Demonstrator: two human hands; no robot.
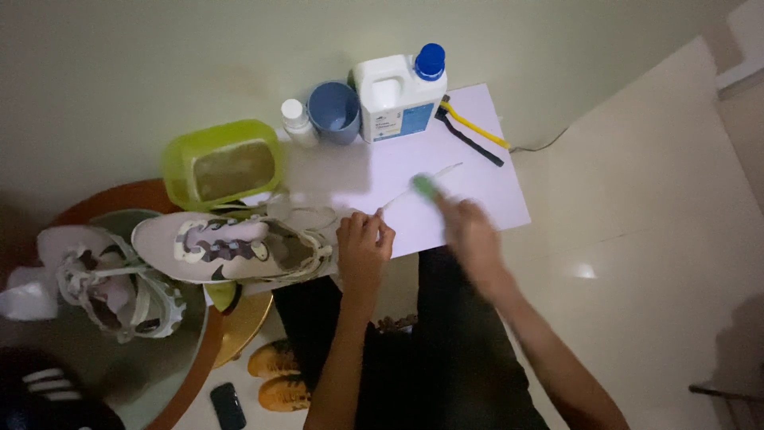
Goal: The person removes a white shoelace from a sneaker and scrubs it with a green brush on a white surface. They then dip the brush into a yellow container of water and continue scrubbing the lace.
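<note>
From the head view, I saw the left hand (pixel 364 243) with fingers curled shut at the heel of the pale shoe (pixel 231 248) on the desk (pixel 477 191). The blurred right hand (pixel 469 231) gripped a green toothbrush (pixel 424 185) just beside it.

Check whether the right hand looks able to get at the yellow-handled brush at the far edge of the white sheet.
Probably yes. The right hand is over the white sheet, blurred, at a green-ended tool. Bare sheet lies between it and the yellow-handled brush; nothing stands in the way.
</note>
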